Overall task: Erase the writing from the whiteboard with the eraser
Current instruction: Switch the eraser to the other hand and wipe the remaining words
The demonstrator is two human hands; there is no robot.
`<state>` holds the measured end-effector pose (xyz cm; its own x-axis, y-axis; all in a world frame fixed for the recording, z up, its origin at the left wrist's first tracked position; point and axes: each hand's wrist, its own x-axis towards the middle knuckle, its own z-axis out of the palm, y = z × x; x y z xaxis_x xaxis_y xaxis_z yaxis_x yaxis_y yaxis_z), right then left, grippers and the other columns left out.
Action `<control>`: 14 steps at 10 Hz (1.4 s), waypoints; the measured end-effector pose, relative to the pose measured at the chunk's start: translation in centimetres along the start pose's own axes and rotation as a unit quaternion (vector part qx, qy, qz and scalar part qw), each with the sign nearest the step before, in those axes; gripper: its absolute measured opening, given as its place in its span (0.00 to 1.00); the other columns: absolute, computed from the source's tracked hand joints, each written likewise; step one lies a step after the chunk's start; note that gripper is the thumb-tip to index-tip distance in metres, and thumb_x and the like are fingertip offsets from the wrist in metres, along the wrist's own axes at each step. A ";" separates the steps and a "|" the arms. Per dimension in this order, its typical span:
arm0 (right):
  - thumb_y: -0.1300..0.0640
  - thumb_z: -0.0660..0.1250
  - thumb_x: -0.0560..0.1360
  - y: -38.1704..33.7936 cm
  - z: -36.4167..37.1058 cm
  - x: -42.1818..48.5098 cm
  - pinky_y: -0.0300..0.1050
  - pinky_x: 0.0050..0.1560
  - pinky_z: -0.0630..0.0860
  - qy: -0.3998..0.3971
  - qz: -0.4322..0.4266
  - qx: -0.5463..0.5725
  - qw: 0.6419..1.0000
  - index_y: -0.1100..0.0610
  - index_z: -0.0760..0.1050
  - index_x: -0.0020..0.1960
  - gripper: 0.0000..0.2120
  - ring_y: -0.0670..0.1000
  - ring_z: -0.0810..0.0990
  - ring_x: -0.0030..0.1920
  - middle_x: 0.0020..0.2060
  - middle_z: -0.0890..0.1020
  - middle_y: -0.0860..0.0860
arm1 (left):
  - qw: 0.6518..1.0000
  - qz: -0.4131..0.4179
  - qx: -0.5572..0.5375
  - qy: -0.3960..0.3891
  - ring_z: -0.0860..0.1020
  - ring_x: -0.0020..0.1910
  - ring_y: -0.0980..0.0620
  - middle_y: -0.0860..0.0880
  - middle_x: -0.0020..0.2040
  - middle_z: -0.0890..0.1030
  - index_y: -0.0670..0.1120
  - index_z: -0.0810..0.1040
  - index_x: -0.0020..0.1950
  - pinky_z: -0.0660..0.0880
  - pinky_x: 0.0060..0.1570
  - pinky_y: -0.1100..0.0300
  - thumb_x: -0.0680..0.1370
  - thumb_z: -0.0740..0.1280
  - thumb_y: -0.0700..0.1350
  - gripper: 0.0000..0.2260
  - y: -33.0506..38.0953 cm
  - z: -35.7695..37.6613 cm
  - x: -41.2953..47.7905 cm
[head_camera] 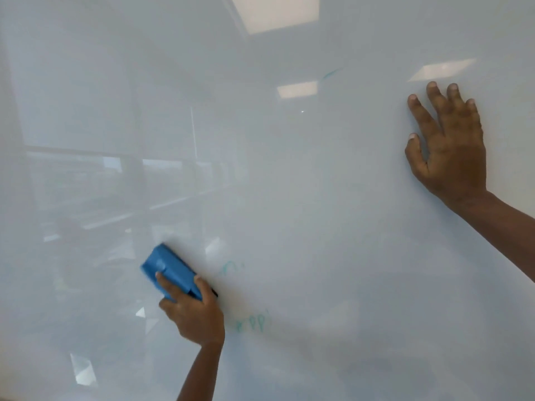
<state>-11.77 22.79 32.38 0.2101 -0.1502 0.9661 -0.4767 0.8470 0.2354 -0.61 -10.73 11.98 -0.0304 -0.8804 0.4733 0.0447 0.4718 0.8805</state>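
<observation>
Gripping the blue eraser [169,270] between left hand [194,314] thumb and fingers against the whiteboard [289,183], beside faint green writing [254,324]; pressing right hand [451,146] flat, fingers splayed, holding nothing.

One head view, close against the whiteboard

You have a single wide-angle view from the head, facing straight into the whiteboard [318,198], so near that its glossy surface fills the picture to every edge. Your left hand [192,312] enters from the bottom edge, low and left of centre; your right hand [451,151] reaches in from the right edge, higher up. No second view overlaps it.
</observation>
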 end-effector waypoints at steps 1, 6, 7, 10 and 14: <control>0.57 0.54 0.79 -0.1 0.0 -0.1 0.47 0.72 0.45 0.002 0.001 0.000 1.000 0.60 0.64 0.73 0.23 0.62 0.59 0.72 0.71 0.64 0.60 | 0.997 -0.074 -0.008 0.005 0.70 0.53 0.35 0.35 0.56 0.67 0.50 0.50 0.76 0.71 0.44 0.41 0.71 0.47 0.63 0.36 -0.9 0.2 -0.6; 0.57 0.54 0.79 0.0 0.1 -0.1 0.48 0.72 0.45 -0.001 0.001 -0.002 1.000 0.60 0.63 0.73 0.23 0.62 0.58 0.72 0.71 0.64 0.60 | 0.845 0.491 -0.002 -0.212 0.67 0.44 0.46 0.41 0.55 0.67 0.51 0.56 0.72 0.66 0.42 0.57 0.71 0.59 0.53 0.30 5.0 2.0 -9.8; 0.57 0.55 0.79 0.0 0.1 -0.1 0.48 0.72 0.46 -0.001 0.000 -0.002 1.000 0.60 0.63 0.73 0.23 0.62 0.59 0.72 0.71 0.64 0.60 | 0.714 0.649 0.097 -0.244 0.66 0.38 0.48 0.42 0.54 0.67 0.54 0.54 0.73 0.61 0.37 0.58 0.70 0.58 0.54 0.32 3.3 2.3 -11.5; 0.57 0.54 0.79 0.1 0.1 -0.2 0.49 0.72 0.46 -0.004 0.000 0.002 1.000 0.60 0.63 0.73 0.23 0.62 0.58 0.72 0.72 0.63 0.60 | 0.636 0.723 0.146 -0.226 0.64 0.39 0.49 0.43 0.53 0.68 0.55 0.49 0.75 0.59 0.38 0.58 0.69 0.59 0.53 0.36 -1.8 1.4 -7.5; 0.58 0.55 0.79 0.0 0.0 -0.2 0.48 0.72 0.45 -0.003 -0.001 0.002 1.000 0.60 0.63 0.73 0.23 0.62 0.58 0.72 0.72 0.63 0.61 | 0.960 0.240 0.074 -0.125 0.75 0.38 0.37 0.35 0.49 0.72 0.48 0.58 0.71 0.75 0.28 0.50 0.75 0.52 0.61 0.28 -3.9 -1.7 -1.1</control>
<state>-11.75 22.80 32.22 0.2065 -0.1547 0.9661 -0.4802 0.8443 0.2378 0.94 -11.65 8.02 -0.2817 -0.5297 0.8000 -0.0280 0.8380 0.5450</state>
